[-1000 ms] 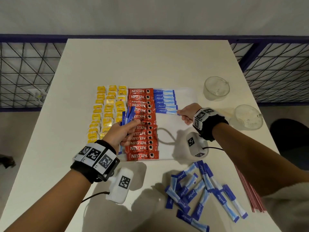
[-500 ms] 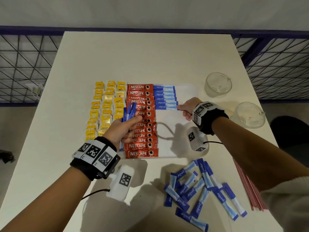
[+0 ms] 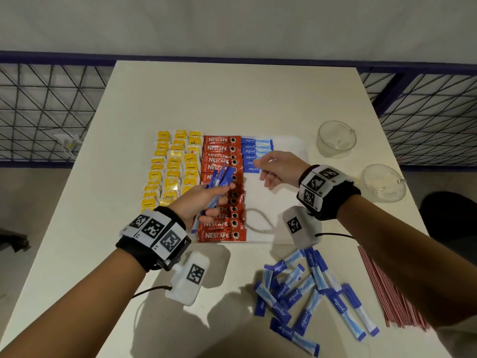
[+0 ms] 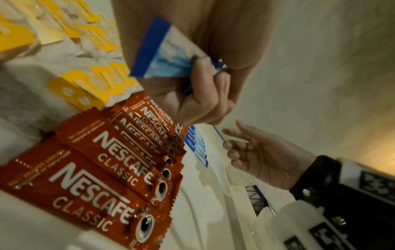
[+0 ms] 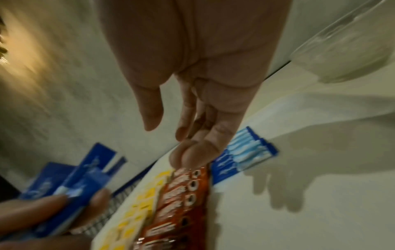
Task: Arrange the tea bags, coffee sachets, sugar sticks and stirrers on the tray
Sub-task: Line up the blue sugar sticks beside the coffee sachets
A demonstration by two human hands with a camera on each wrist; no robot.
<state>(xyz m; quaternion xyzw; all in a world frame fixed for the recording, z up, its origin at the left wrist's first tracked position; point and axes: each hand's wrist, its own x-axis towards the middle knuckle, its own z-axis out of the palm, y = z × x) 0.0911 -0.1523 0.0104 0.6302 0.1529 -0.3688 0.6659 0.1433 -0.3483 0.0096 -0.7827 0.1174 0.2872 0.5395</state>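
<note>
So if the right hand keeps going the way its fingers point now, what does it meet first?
Probably the fan of sugar sticks held up by the left hand: the open right hand points left over the tray's blue row. Heights are unclear; it might pass above them.

Your left hand [image 4: 200,91] pinches blue sugar sticks [image 4: 164,55] above overlapping red coffee sachets [image 4: 102,170]; your right hand [image 4: 262,157] hovers with fingers relaxed at right.

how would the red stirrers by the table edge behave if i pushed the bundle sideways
The stirrers look thin and light, so they would probably scatter rather than move as one. They lie loose, with nothing binding them visible. Close to the table edge, some may well slide off.
</note>
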